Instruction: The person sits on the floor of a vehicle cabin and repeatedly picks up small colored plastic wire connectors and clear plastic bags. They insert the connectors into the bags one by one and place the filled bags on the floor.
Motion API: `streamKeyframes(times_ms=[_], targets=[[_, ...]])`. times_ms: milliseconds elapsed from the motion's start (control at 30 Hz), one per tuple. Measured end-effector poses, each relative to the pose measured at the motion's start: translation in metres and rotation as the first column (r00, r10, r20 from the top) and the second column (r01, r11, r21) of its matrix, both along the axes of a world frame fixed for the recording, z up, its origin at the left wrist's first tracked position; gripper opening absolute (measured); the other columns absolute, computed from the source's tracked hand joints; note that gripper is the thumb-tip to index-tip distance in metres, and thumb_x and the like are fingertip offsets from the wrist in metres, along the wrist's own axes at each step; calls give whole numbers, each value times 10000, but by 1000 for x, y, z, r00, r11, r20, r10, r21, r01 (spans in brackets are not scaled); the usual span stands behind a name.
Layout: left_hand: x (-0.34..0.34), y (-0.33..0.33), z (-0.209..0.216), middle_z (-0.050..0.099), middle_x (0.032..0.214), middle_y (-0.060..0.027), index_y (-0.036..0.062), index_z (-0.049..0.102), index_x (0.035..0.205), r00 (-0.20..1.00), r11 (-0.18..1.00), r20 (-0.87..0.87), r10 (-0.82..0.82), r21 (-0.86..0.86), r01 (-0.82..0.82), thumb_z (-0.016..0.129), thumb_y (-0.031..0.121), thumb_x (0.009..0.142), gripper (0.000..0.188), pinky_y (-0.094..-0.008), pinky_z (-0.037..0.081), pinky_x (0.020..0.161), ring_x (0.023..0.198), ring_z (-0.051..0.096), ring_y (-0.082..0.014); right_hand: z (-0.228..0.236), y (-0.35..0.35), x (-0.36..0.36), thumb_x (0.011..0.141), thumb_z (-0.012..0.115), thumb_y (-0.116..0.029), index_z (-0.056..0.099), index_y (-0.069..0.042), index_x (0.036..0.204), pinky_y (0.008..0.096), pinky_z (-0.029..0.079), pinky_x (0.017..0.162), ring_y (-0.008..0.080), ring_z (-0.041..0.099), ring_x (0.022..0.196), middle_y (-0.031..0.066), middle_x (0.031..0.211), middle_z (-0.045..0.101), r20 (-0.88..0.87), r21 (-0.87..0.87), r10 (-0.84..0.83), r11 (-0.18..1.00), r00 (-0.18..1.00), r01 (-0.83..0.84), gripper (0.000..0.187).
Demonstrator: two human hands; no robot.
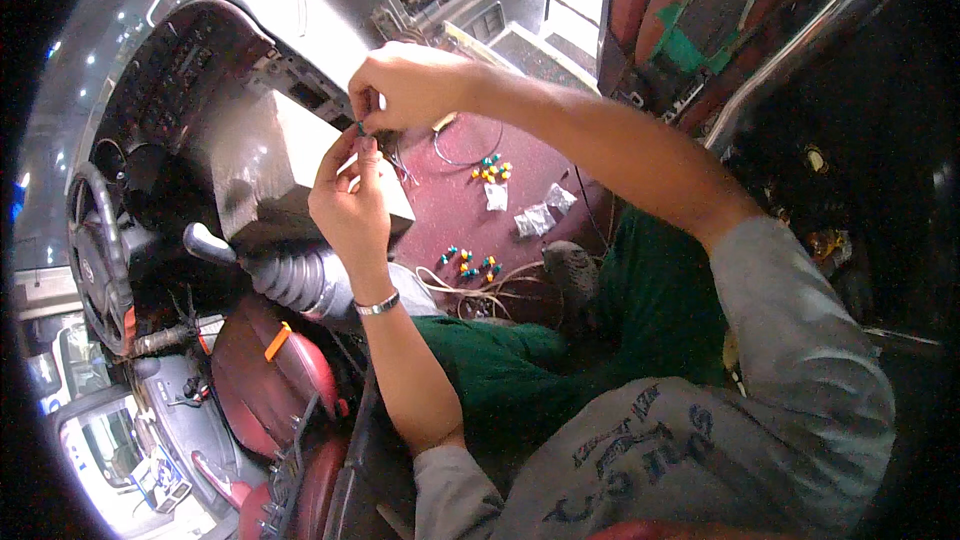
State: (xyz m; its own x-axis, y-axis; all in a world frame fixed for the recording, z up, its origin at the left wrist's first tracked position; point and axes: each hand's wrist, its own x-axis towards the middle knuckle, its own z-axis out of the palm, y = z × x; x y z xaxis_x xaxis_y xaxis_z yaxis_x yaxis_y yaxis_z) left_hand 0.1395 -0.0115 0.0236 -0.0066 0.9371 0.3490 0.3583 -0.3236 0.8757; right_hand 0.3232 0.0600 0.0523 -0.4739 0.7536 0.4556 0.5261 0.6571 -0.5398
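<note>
The left hand (350, 212) and right hand (412, 88) meet, fingers pinching a small greenish piece (361, 127) between their tips; yellow and green connectors (490, 171) lie below, to the fingers' right.

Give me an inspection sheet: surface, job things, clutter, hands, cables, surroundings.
Surface: maroon floor.
Job things: tiny greenish piece at the fingertips, kind unclear; upper cluster and lower cluster of green and yellow pieces on the floor.
Clutter: small bags near the upper cluster.
Hands: left hand and right hand meet at the piece; which grips it is unclear.
Cables: pale cables by the lower cluster.
Surroundings: steering wheel, gear lever, red seat.
</note>
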Motion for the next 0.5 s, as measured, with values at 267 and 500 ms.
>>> streamKeyframes(times_ms=[267, 500], targets=[[28, -20, 4, 763, 896, -64, -65, 736, 1149, 931, 998, 361, -59, 46, 45, 749, 78, 964, 234, -199, 536, 659, 766, 680, -62, 10, -98, 12, 861, 764, -105, 713, -1, 896, 332, 572, 658, 219, 736, 756, 139, 806, 730, -298, -208, -283, 951, 912, 228, 121], [34, -22, 5, 761, 906, -105, -94, 679, 1209, 894, 1000, 448, 19, -15, -13, 730, 66, 973, 290, -242, 601, 688, 763, 710, -106, 8, -99, 8, 885, 739, -92, 717, -3, 907, 373, 570, 664, 257, 744, 732, 163, 803, 737, -488, -221, -239, 964, 839, 146, 94]])
